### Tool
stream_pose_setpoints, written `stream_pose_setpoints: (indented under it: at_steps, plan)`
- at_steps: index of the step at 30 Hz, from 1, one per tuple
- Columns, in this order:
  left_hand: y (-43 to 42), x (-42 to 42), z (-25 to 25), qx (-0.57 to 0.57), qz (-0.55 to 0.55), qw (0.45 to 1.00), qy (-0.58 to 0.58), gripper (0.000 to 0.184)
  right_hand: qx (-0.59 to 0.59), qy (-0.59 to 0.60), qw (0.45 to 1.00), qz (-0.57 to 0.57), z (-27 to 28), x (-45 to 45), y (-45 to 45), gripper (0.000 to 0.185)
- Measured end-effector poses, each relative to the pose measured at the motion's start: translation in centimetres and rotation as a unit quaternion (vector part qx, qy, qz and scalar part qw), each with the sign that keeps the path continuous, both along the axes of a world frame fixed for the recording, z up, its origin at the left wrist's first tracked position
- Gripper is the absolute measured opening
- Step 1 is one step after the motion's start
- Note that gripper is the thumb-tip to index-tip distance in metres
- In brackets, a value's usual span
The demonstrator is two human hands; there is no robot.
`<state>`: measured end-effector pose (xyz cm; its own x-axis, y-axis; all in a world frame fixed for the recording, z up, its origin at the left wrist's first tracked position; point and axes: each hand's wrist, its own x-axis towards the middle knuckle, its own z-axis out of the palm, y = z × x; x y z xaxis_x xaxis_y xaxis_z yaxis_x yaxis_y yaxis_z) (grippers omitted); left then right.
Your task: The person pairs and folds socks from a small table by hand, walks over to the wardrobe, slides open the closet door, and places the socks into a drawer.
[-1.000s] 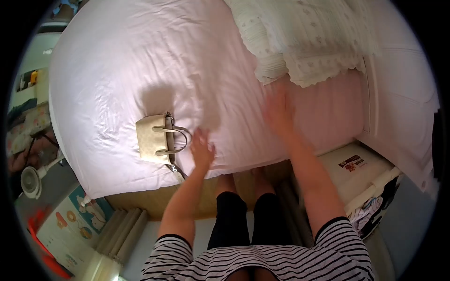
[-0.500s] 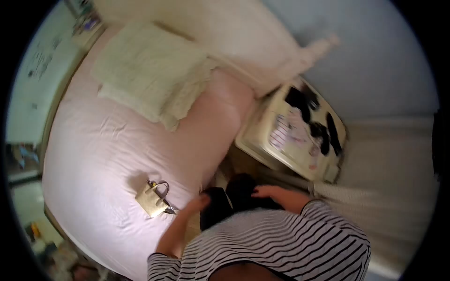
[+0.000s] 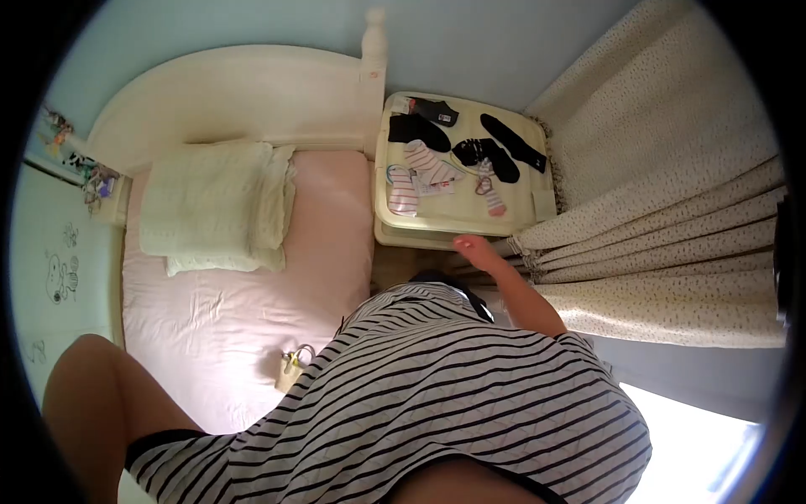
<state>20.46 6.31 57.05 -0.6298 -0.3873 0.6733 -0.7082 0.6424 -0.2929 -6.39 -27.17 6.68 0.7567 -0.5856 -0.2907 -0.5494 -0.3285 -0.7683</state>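
Observation:
My right hand (image 3: 475,249) hangs just off the front edge of a cream plastic storage box (image 3: 512,220), fingers curled in, with nothing visible in them. On the lid lie several socks: a long black sock (image 3: 514,143), a black sock (image 3: 420,131), a dark folded pair with a label (image 3: 434,111), a black patterned pair (image 3: 487,158), pink-and-white striped socks (image 3: 403,191) and a small striped sock (image 3: 490,195). My left arm bends at the elbow at the left side; its hand is out of view.
A bed with a pink sheet (image 3: 327,210) stands left of the box, bearing a folded pale quilt (image 3: 206,202) and a small tan handbag (image 3: 290,370). Its white headboard (image 3: 243,92) is behind. Patterned curtains (image 3: 638,218) hang at the right.
The view has turned, bringing the box upright and nearer the centre. My left hand has left the thigh area and gone out of view; my right hand has moved off my leg.

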Motion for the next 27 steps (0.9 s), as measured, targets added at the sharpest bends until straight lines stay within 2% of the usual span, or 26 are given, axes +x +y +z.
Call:
stream_pose_setpoints:
  at_steps: [3,6,9,12,15,18,20,21,22,23,24,25,26,27]
  plan:
    - [-3.8,-1.4,0.2,0.012,-0.003,0.999,-0.038,0.024,0.12,-0.019,0.983,-0.14,2.8,-0.2,-4.0,0.027]
    - [-7.9,-3.2,-0.1,-0.001,0.004,0.999,-0.052,0.024,0.098,-0.028,0.973,-0.208,4.0,-0.1,-11.9,0.027]
    - [-11.8,-3.7,-0.1,-0.022,0.005,0.999,-0.042,0.024,-0.021,0.006,0.967,-0.254,3.8,0.3,-18.2,0.031]
    - [-15.2,-3.9,-0.5,-0.071,0.009,0.997,-0.018,0.024,-0.074,0.086,0.95,-0.292,2.5,0.6,-23.1,0.035]
    - [-17.7,-2.9,-1.6,-0.169,0.055,0.982,0.063,0.024,-0.088,0.15,0.935,-0.309,2.3,0.8,-24.2,0.041]
    - [-20.7,-1.0,-6.7,-0.282,0.164,0.916,0.235,0.025,-0.138,0.211,0.924,-0.287,0.9,2.0,-25.3,0.045]
    - [-24.1,-0.4,-12.2,-0.197,0.261,0.859,0.394,0.026,-0.142,0.222,0.931,-0.253,0.0,2.3,-26.0,0.047]
    - [-26.1,-0.6,-15.2,-0.122,0.303,0.826,0.46,0.026,-0.124,0.215,0.939,-0.237,-0.1,2.1,-26.3,0.047]
    - [-28.3,-1.4,-18.2,0.012,0.311,0.793,0.524,0.027,-0.107,0.211,0.946,-0.22,-0.3,1.8,-26.4,0.047]
    - [-30.4,-2.8,-20.6,0.156,0.238,0.736,0.614,0.026,-0.086,0.171,0.954,-0.23,-0.4,1.8,-26.8,0.046]
    - [-31.3,-3.7,-23.5,0.258,0.228,0.65,0.678,0.023,-0.066,0.128,0.96,-0.24,-0.3,1.9,-27.4,0.044]
    - [-31.8,-4.3,-26.5,0.315,0.205,0.62,0.689,0.017,-0.048,0.083,0.963,-0.251,-0.1,2.3,-28.0,0.043]
    - [-31.6,-5.1,-28.9,0.381,0.171,0.59,0.691,0.024,0.003,0.008,0.96,-0.279,1.8,2.8,-28.2,0.041]
    - [-31.7,-6.0,-30.0,0.406,0.173,0.587,0.678,0.02,0.055,-0.065,0.948,-0.307,5.4,3.2,-27.7,0.039]
